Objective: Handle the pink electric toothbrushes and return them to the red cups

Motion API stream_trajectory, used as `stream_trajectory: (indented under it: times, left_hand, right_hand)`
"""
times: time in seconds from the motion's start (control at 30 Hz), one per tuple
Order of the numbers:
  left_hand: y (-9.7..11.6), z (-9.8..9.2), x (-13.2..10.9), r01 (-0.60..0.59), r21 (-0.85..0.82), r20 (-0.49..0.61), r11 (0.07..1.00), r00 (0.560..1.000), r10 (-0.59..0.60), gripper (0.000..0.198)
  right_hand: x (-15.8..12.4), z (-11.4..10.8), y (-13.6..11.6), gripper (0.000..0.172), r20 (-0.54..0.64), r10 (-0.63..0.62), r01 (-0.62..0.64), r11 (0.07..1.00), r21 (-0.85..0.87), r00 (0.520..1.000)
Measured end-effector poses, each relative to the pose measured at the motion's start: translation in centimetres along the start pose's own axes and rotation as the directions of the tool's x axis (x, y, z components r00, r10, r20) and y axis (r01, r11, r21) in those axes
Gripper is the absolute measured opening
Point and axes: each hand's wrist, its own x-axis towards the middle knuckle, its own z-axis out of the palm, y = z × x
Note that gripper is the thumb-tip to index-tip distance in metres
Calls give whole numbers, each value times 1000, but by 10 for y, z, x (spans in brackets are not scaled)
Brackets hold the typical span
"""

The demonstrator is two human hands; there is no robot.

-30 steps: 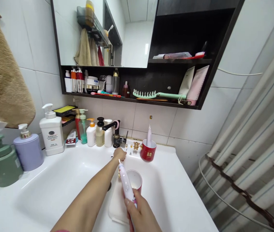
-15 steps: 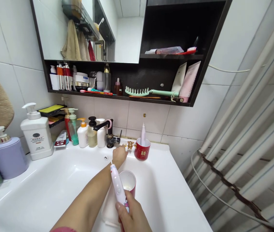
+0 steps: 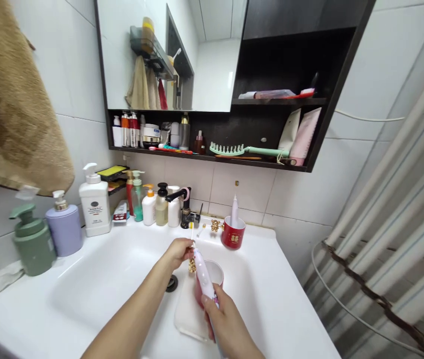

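Over the white basin [image 3: 99, 279], the person's right hand [image 3: 228, 324] is wrapped tight around the lower end of a white and pink electric toothbrush [image 3: 204, 276], which is tilted up and away from them. The left hand [image 3: 178, 250] reaches in from the left, its fingers closed in a pinch on the thin brush head [image 3: 192, 233] at the top of the handle. Just behind the toothbrush stands a pink cup [image 3: 218, 271] on a white cloth [image 3: 186, 316] that lies in the basin, beside the drain [image 3: 172, 283]. Farther back on the rim are a red mug [image 3: 233, 238] with a second brush standing in it, a black tap [image 3: 185, 207] and a row of pump bottles [image 3: 94, 204]. A tan towel [image 3: 13, 109] hangs on the left wall.
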Motion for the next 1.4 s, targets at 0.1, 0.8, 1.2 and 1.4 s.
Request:
stream_trajectory:
  times: [0.1, 0.8, 1.2, 1.4]
  left_hand:
    - [4, -5, -26, -9, -141, 10, 990, 1000, 10, 7]
    - [3, -14, -28, -37, -167, 98, 985, 994, 54, 16]
    - [-3, -9, -27, -92, -178, 102, 980, 989, 111, 21]
    - [-1, -2, -33, -63, -169, 102, 984, 991, 81, 24]
  right_hand:
    - [-2, 3, 4, 24, 32, -9, 10, 1000, -15, 999]
    - [2, 7, 10, 33, 131, 41, -52, 995, 80, 991]
    - [0, 7, 5, 32, 153, 58, -78, 988, 130, 986]
    - [1, 8, 4, 37, 103, 67, -81, 987, 140, 992]
